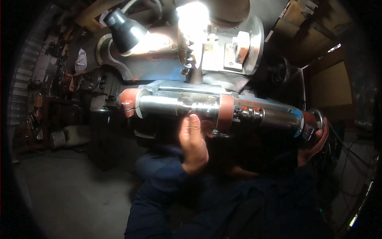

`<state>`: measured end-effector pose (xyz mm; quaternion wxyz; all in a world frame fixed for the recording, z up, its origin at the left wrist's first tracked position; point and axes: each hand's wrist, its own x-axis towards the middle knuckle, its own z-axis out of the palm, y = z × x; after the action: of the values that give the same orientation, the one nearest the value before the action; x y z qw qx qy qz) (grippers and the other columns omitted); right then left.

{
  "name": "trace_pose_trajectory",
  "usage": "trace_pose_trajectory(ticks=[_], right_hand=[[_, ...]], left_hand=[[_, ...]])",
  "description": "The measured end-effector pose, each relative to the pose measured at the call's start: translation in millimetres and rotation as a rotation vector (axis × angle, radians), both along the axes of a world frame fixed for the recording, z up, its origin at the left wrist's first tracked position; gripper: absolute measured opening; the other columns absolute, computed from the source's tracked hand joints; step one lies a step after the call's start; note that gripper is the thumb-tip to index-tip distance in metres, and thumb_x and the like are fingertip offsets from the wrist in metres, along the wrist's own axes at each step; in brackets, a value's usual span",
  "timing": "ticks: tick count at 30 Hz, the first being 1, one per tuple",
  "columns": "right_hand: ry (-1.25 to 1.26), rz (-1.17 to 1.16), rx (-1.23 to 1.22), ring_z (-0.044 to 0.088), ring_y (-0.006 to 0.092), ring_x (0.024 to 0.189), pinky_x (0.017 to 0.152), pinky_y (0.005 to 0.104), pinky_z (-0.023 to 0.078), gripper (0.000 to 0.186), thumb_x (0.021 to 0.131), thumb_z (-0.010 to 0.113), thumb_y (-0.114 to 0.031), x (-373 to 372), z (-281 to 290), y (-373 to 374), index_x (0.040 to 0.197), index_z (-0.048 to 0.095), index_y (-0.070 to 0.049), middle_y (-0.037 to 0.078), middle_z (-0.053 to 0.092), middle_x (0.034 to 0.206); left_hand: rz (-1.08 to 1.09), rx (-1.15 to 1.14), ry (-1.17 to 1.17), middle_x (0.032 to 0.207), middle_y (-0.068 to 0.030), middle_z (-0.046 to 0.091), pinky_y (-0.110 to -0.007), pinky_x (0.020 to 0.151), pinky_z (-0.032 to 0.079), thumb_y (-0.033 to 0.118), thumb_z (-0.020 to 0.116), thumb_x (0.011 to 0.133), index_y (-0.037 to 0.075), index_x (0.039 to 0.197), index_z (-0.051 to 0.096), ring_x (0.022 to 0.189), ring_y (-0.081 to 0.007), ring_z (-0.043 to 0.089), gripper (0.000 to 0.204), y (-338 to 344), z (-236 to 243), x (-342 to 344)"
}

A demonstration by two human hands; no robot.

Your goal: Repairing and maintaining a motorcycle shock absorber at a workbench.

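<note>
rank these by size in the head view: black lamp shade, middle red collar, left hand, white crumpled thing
1. Left hand and black lamp shade: too alike to rank
2. Middle red collar
3. White crumpled thing

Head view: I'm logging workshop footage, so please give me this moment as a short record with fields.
Left hand: thumb up, close below the steel shaft assembly; contact unclear
Right hand: fingers at the metal ring on the assembly's right end
Red collars: one near each end, one near the middle
Lamp: black shade, lit, beyond the assembly's left part
</note>
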<state>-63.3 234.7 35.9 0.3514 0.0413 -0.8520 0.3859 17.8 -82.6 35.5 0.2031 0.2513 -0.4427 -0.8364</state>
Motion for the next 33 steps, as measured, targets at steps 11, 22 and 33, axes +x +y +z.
trace_pose_trajectory(ticks=[11,22,33], right_hand=[[-0.188,-0.006,0.375,0.025,0.0355,0.136,0.111,0.0451,0.023,0.061,0.096,0.042,-0.028,42,-6,16,0.144,0.018,0.001,0.023,0.021,0.147],[-0.197,0.767,0.668,0.053,0.0329,0.109,0.097,0.0441,0.039,0.038,0.088,0.061,-0.023,9,101,-131,0.117,0.053,0.000,0.019,0.056,0.116],[-0.222,0.962,0.631,0.063,0.0305,0.091,0.082,0.0392,0.051,0.024,0.084,0.060,-0.009,-16,70,-167,0.104,0.058,0.004,0.019,0.064,0.097]], left_hand=[[-0.210,0.105,-0.082,0.074,-0.0037,0.058,-0.022,0.046,0.039,0.051,0.047,0.095,0.005,0.091,0.057,0.055,-0.0094,0.050,0.047,-33,1,-2],[-0.286,-0.069,0.002,0.075,-0.0042,0.062,-0.017,0.046,0.040,0.036,0.042,0.100,0.000,0.114,0.058,0.054,-0.0069,0.052,0.042,-35,-5,-7],[-0.439,0.090,-0.091,0.076,-0.0059,0.063,-0.017,0.035,0.029,0.050,0.043,0.096,-0.004,0.113,0.057,0.038,-0.0055,0.041,0.059,-51,7,-6]])
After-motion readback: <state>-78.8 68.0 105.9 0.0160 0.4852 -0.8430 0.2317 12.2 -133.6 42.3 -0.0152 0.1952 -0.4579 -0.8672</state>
